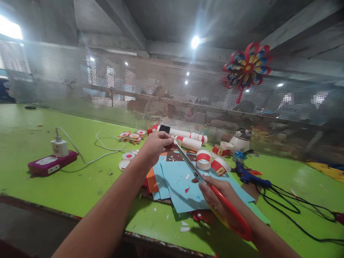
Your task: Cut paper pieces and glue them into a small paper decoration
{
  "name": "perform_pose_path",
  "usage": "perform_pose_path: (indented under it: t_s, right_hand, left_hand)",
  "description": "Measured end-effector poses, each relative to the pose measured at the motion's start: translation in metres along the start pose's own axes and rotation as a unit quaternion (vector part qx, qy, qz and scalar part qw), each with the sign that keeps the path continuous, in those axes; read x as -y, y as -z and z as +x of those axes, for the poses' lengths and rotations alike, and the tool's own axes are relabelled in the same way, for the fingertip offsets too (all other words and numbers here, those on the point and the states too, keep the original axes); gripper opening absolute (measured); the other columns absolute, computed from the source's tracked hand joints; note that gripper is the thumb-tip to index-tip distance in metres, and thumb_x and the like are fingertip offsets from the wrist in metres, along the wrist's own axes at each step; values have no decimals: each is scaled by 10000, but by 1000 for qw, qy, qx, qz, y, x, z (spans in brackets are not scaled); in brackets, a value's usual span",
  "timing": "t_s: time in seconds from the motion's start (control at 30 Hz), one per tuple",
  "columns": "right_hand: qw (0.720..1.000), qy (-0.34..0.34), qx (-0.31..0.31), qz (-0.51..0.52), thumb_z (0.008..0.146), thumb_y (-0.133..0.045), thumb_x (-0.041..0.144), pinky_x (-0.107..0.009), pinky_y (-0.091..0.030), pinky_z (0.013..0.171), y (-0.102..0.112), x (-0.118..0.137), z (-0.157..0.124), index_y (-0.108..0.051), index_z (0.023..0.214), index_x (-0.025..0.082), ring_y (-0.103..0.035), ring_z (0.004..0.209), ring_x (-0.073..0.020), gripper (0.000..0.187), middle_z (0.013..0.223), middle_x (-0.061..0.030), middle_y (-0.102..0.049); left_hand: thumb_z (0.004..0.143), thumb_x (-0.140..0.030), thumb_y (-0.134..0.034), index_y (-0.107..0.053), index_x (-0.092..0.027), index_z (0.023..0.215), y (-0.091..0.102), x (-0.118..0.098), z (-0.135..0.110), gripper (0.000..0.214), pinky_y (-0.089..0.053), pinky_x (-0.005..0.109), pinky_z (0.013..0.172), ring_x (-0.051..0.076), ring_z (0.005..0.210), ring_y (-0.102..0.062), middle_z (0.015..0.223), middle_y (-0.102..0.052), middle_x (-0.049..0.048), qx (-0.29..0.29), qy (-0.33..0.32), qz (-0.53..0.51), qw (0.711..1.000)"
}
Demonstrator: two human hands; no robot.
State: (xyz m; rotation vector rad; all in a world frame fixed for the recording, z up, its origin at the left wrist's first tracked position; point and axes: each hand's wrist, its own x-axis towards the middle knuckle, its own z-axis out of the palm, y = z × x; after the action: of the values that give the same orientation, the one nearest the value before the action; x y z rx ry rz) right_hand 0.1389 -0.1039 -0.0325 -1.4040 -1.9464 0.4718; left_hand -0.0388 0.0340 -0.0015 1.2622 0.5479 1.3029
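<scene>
My right hand (216, 190) is closed around the red handles of a pair of scissors (226, 205), whose blades point up and away to the left. At the blade tips, my left hand (160, 145) pinches a small whitish piece, too small to name. Below both hands lie light blue paper sheets (179, 187), with orange paper (152, 180) at their left edge. A thin curled strip and small scraps rest on the blue sheets. Cut paper cups with red bands (204, 160) stand just beyond the scissors.
Stacked paper cups (187, 143) lie at the back beside a dark phone-like object (164, 129). A blue glue gun (248, 176) with a black cord is to the right. A purple power strip (53, 163) holds a white charger (59, 147). Perforated metal mesh (169, 93) borders the table (88, 190).
</scene>
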Motion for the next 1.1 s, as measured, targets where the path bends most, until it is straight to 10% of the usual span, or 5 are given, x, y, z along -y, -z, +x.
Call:
perform_pose_path:
  t_s: [1.1]
  right_hand:
    - [999,17,-13,-45,864,-444,418,-210,-362,531,-3,-8,0,-615,808,168,-467,579,-123,308,655,-3,-566]
  left_hand:
    - [647,-69,-638,-554,-119,526,-2,0,-1,155,-469,272,552,121,496,-566,517,-584,54,-11,21,8,1000]
